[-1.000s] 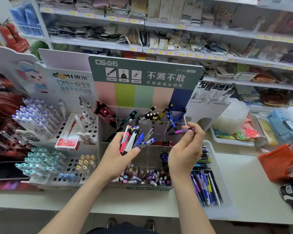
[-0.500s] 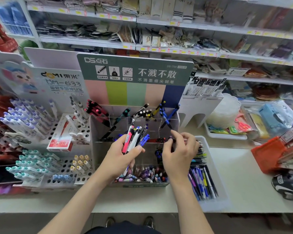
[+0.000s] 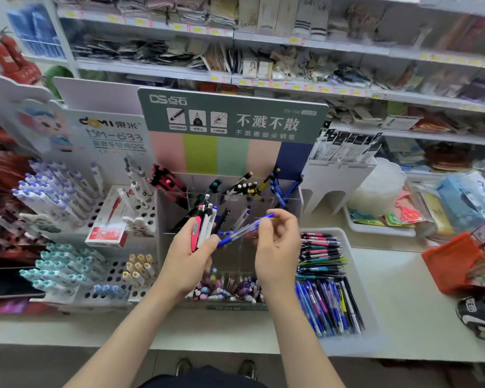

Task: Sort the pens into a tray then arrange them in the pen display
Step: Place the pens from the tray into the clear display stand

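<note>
pens in a mixed bundle stand upright in the left hand, its fingers curled round them, over the clear pen display. the right hand pinches one blue pen in its fingers, slanting toward the left thumb. more pens lie in the white tray just right, on the surface.
</note>
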`<state>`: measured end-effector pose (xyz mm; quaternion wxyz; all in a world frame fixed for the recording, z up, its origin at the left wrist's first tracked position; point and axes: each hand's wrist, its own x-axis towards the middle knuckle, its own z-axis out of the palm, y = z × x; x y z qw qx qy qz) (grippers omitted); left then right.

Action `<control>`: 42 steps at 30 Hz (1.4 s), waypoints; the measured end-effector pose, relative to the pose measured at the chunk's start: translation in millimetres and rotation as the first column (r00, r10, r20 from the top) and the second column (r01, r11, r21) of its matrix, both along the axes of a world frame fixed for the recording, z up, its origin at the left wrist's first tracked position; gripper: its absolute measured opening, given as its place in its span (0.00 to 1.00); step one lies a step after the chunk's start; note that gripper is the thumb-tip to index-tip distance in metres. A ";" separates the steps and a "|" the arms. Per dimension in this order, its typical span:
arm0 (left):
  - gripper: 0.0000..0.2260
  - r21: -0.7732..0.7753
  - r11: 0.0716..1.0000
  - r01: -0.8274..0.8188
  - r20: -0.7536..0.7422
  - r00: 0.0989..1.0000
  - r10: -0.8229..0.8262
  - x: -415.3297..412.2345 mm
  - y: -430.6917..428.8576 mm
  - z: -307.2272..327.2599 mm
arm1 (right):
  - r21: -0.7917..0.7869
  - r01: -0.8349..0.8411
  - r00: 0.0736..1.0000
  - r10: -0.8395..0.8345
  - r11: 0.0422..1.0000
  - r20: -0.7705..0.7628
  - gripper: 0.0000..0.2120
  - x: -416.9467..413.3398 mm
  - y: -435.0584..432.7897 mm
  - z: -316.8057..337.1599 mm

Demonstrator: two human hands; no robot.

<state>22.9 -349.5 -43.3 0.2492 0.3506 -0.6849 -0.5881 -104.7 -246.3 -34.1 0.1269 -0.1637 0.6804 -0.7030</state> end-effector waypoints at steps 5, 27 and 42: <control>0.08 -0.003 0.991 -0.131 0.026 0.991 0.131 15.0 -7.3 -0.6 | -0.089 0.101 0.973 -0.117 0.991 -0.199 0.08 8.8 -13.2 12.6; 0.08 0.101 0.995 -0.006 -0.004 1.000 0.006 21.5 -13.5 1.7 | 0.161 -0.252 0.956 0.271 0.954 -0.109 0.07 24.2 -34.8 11.2; 0.11 0.097 0.901 -0.422 -0.089 0.898 0.430 32.9 -37.1 -2.5 | 0.066 -0.115 0.797 0.132 0.991 -0.589 0.11 35.6 -70.2 8.3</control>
